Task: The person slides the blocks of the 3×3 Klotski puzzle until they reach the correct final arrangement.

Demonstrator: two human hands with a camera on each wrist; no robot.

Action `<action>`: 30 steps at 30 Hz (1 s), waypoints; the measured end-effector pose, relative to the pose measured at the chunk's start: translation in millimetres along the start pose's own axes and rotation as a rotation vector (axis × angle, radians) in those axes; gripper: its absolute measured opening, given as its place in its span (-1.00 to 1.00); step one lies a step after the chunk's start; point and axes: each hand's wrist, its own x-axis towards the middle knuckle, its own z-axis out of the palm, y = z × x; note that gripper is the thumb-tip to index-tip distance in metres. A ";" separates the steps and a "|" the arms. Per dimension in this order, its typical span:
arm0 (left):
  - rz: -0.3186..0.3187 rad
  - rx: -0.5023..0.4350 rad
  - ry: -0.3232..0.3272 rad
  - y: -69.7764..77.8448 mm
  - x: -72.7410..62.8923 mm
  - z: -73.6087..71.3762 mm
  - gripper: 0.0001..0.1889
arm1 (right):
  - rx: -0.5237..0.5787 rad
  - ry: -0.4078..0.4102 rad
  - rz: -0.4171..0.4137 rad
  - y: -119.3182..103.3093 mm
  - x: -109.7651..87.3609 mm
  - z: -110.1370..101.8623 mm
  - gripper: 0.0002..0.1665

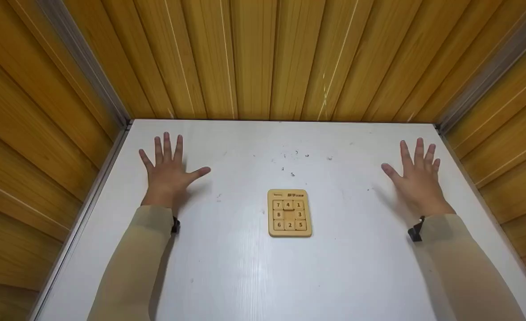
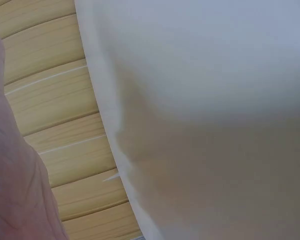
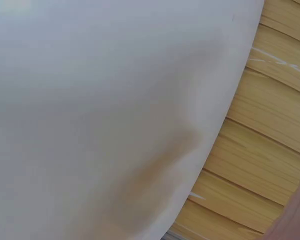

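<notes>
A wooden number slide puzzle (image 1: pixel 289 232) lies flat near the middle of the white table (image 1: pixel 227 267). Its tiles read 7 4 1, then 8, a gap and 3, then 6 2 5. To its left, well apart from it, is my left hand (image 1: pixel 167 178), fingers spread and thumb pointing inward. My right hand (image 1: pixel 419 185) is on the other side, also spread and holding nothing. Part of the left hand (image 2: pixel 17 175) shows at the edge of the left wrist view. Only a sliver of the right hand (image 3: pixel 292 215) appears in the right wrist view.
Wood-plank walls (image 1: pixel 254 58) enclose the table at the back and both sides, with metal posts (image 1: pixel 89 58) at the corners. Small dark marks (image 1: pixel 292 174) dot the tabletop behind the puzzle. Each wrist wears a black strap (image 1: pixel 416 229) by a tan sleeve (image 1: pixel 463 263).
</notes>
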 end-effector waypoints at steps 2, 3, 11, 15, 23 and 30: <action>0.010 -0.006 0.005 3.6 -2.4 0.4 0.44 | 0.000 0.007 -0.017 -3.4 -1.3 -0.6 0.23; 0.016 -0.009 0.006 5.9 -3.7 0.1 0.45 | 0.002 0.008 -0.024 -5.1 -1.7 -0.5 0.22; 0.049 -0.055 0.010 25.9 -12.8 3.9 0.47 | 0.043 0.028 -0.078 -26.3 -7.7 0.1 0.19; 0.077 -0.093 0.022 37.2 -19.0 7.6 0.46 | 0.069 0.043 -0.103 -36.2 -13.0 4.2 0.15; 0.114 -0.159 0.028 56.9 -28.0 14.0 0.49 | 0.065 0.049 -0.143 -57.9 -23.2 14.8 0.13; 0.170 -0.234 0.040 72.5 -34.7 14.3 0.49 | 0.114 0.063 -0.179 -73.0 -32.0 21.3 0.09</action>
